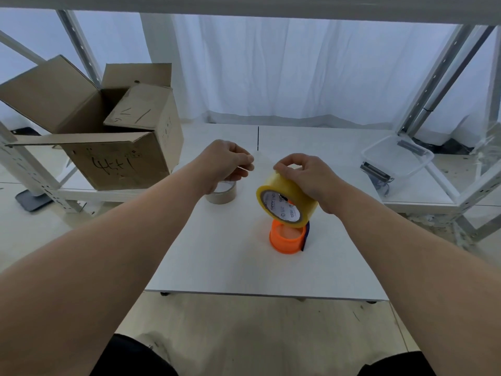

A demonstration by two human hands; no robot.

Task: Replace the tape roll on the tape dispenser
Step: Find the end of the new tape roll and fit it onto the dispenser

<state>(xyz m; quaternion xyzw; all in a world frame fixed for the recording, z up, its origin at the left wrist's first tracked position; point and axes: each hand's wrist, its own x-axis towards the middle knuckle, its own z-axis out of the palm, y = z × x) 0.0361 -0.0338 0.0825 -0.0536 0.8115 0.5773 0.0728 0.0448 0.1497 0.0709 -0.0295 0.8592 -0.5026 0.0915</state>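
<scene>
My right hand [306,177] grips a yellowish clear tape roll [287,203] from above, tilted, with its printed white core facing me. It hovers just over the orange tape dispenser [286,238], which stands on the white table [244,267] with a dark blade part on its right side. My left hand [230,162] pinches the free end of a clear tape strip [261,162] stretched out from the roll. A nearly spent roll with a pale cardboard core [222,194] lies on the table under my left hand.
An open cardboard box [108,142] with a smaller box inside sits on a low shelf at the left. A clear plastic tub [397,158] with metal parts beside it sits at the right. Metal rack posts and a white curtain stand behind.
</scene>
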